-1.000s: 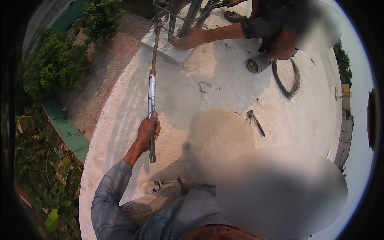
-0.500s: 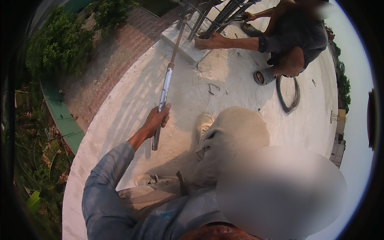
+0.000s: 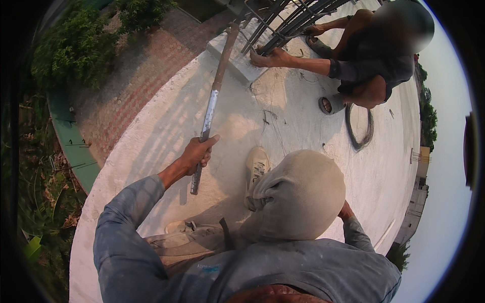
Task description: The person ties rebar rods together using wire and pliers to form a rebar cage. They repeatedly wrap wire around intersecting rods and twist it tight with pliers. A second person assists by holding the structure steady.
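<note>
My left hand [image 3: 198, 154] is closed around the lower part of a long metal bar [image 3: 210, 108]. The bar is rusty brown toward its far end, with a silvery stretch above my fist and a dark lower end. It slants up and away, its far tip close to a cage of tied steel rebar [image 3: 285, 22]. Beyond my bent knee [image 3: 303, 197], my right hand [image 3: 346, 211] shows only in part, beside the knee; its fingers are hidden. A co-worker [image 3: 376, 63] squats at the far right, both hands at the base of the rebar.
We are on a pale concrete slab [image 3: 151, 166] with a curved-looking edge at left. Past it lie brick paving [image 3: 131, 101], a green strip and bushes [image 3: 76, 50], apparently lower. A coil of dark wire [image 3: 359, 126] and loose wire scraps [image 3: 270, 116] lie on the slab.
The bar has turned in my left hand, its rusty part now looking wider. My right hand has come into sight beside my knee. The co-worker's head has shifted to the right.
</note>
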